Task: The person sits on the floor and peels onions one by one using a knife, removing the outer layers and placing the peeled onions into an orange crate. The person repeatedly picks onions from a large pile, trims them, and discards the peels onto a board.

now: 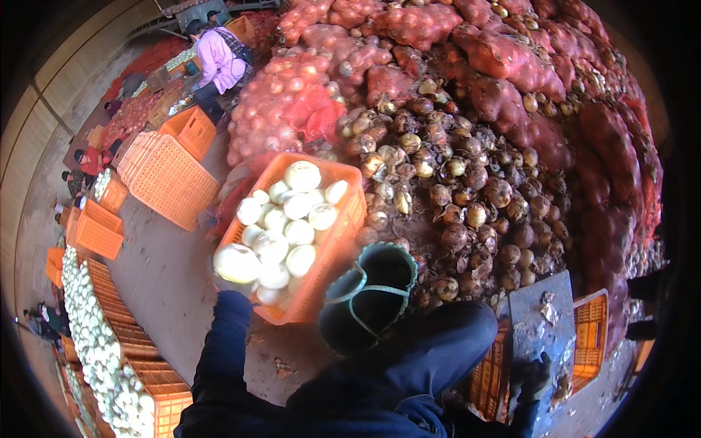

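My left hand (233,284) is mostly hidden beneath a large peeled white onion (237,263), which it holds at the near-left corner of an orange plastic crate (342,230). Peeled onions (298,205) are heaped inside that crate. Low on the right, my right hand (532,378) shows as a dark gloved shape over a worn blue-grey board (542,312); whether it holds anything is unclear. Between the crate and my bent knee stands a dark green woven basket (342,323) with pale strap handles.
Unpeeled onions (476,213) with loose skins cover the floor ahead, backed by red mesh sacks (509,60). An orange crate (589,339) stands beyond the board. Stacked crates (170,175) and filled crates (104,334) line the left. A person in a lilac top (219,60) works at upper left.
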A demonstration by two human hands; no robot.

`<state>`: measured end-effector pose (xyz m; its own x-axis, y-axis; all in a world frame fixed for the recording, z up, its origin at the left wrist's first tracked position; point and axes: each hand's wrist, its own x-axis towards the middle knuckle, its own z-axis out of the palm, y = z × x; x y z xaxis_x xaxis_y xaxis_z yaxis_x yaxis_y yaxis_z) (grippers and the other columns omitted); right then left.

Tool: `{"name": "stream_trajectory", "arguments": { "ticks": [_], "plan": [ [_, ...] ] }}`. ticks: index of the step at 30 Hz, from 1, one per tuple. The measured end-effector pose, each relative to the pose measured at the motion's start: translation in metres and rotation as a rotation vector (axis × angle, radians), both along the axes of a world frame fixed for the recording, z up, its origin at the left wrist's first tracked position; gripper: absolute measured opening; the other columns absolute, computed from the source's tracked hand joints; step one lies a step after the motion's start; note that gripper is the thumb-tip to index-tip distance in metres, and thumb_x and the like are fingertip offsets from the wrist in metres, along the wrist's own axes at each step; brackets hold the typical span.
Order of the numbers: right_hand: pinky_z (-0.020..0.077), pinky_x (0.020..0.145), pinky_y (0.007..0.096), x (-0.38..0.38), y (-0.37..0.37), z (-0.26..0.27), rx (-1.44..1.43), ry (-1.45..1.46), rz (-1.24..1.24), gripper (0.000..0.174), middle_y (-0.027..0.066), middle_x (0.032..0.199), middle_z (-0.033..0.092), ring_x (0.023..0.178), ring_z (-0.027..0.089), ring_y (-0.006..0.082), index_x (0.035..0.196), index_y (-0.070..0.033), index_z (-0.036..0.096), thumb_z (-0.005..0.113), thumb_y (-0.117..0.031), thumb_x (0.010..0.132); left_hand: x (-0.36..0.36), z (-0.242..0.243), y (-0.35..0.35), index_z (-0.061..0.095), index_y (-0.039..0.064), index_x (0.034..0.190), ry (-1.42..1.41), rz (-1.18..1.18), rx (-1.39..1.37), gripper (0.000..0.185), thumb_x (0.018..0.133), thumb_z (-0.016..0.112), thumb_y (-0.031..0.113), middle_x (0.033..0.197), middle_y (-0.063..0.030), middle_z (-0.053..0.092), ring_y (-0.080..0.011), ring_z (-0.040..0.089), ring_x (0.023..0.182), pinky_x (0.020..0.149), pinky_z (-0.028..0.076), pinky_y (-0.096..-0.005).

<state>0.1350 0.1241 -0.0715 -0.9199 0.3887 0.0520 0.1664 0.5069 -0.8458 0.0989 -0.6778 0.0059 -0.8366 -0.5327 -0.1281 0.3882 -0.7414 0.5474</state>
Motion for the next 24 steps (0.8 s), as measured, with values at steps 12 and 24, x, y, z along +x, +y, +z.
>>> {"name": "stream_trajectory", "arguments": {
  "ticks": [12,24],
  "plan": [
    [0.0529,0.056,0.029,0.008,-0.015,0.009,0.015,-0.07,-0.05,0.032,0.0102,0.079,0.067,0.065,0.066,0.0171,0.124,0.0,0.055,0.055,-0.008,0.093,0.049,-0.136,-0.182,0.066,-0.001,0.114,-1.094,0.093,-1.041,0.036,0.085,0.073,0.02,0.109,-0.0163,0.069,-0.0208,0.066,0.099,0.087,0.054,-0.0356],
    [0.052,0.058,0.034,0.007,-0.04,0.045,0.28,-0.102,-0.072,0.03,0.0155,0.075,0.069,0.064,0.068,0.0218,0.114,0.002,0.062,0.059,-0.014,0.089,-0.007,-0.036,-0.128,0.058,0.018,0.127,-1.734,0.218,-1.783,0.062,0.074,0.077,0.044,0.129,-0.0118,0.056,-0.0285,0.047,0.128,0.105,0.04,-0.0472]
  ]
}}
